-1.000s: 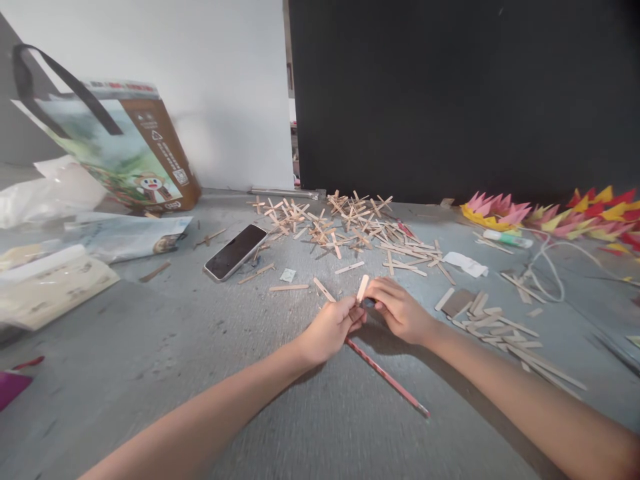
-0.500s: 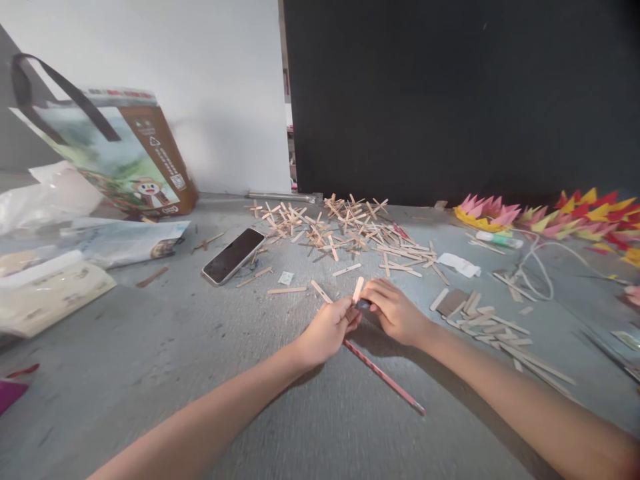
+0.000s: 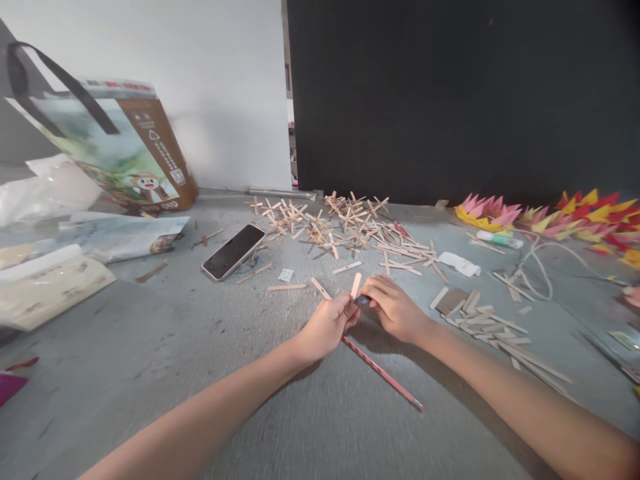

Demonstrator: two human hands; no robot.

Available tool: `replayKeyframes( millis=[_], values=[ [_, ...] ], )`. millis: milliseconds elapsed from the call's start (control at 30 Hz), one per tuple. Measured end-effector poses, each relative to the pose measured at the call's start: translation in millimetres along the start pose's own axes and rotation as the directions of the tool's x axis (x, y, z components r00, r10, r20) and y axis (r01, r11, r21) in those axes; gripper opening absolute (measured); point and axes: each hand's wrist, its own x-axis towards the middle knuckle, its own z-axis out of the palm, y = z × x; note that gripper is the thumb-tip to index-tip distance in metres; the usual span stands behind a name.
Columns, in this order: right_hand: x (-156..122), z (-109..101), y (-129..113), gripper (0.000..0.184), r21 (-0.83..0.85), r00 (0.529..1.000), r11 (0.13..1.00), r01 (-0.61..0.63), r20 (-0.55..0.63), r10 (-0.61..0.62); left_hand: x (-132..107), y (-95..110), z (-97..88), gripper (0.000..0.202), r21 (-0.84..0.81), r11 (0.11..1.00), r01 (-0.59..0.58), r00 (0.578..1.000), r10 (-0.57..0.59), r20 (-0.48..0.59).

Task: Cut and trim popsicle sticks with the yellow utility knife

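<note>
Little has moved since half a second ago: both hands stay pressed together over the same short wooden stick (image 3: pixel 355 285), which has slid only slightly up and left in the view along with everything else. The left hand (image 3: pixel 324 327) pinches the stick's lower end between thumb and fingertips, so the stick rises from the grip tilted a little to the right, its rounded end uppermost. The right hand (image 3: pixel 395 308) closes from the other side on a small dark object (image 3: pixel 363 301) at the stick's base; what that object is cannot be told. The two sets of fingertips touch there, just above the grey floor (image 3: pixel 200 347).

Directly beneath the grip a red pencil (image 3: pixel 383 373) lies slanting down to the right, its upper end hidden under the left hand. Just left of the grip lie single loose sticks (image 3: pixel 287 287). To the right, near the right wrist, is a scatter of flat sticks (image 3: pixel 493 327). Beyond the grip spreads a pile of crossed sticks (image 3: pixel 345 223), with a dark phone (image 3: pixel 233 251) to its left. Far left stand a printed bag (image 3: pixel 115 153) and plastic packets (image 3: pixel 50 280); far right, coloured paper flowers (image 3: pixel 550 217).
</note>
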Motion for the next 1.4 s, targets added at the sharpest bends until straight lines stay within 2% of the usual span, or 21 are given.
replayKeyframes(
  millis=[167,433,633,833,967,1200,1300,1400],
  values=[
    [4,-1,-8,0.021,-0.032,1.0,0.999,-0.001,-0.012,0.0,0,-4,-1.4,0.026,0.048,0.999,-0.004,1.0,0.004,0.002],
    [0,-3,4,0.018,-0.024,1.0,1.0,0.017,0.003,-0.017,-3,9,0.8,0.039,-0.014,0.999,0.032,0.999,-0.032,0.005],
    [4,1,-5,0.021,-0.048,1.0,0.999,-0.012,-0.015,0.011,0,2,0.2,0.03,0.067,0.998,0.013,0.999,-0.011,-0.033],
    [3,-1,2,0.019,-0.011,1.0,1.0,0.025,-0.011,-0.025,-2,3,-0.3,0.035,-0.039,0.998,0.046,0.999,-0.045,0.017],
    [1,-1,6,0.021,0.013,1.0,1.0,0.019,-0.012,-0.019,-3,5,1.8,0.041,-0.059,0.997,0.043,0.999,-0.045,-0.02],
    [4,1,-2,0.021,-0.028,1.0,1.0,-0.003,0.003,0.003,0,-1,2.7,0.026,0.083,0.996,-0.015,0.998,0.021,-0.066],
    [5,0,-1,0.019,-0.016,1.0,1.0,0.007,-0.002,-0.007,-1,3,2.7,0.025,0.032,0.999,0.01,0.998,-0.008,-0.063],
    [3,-2,5,0.019,0.01,0.999,0.999,0.031,-0.013,-0.03,-3,9,3.9,0.033,-0.037,0.999,0.031,0.998,-0.033,-0.054]
  ],
)
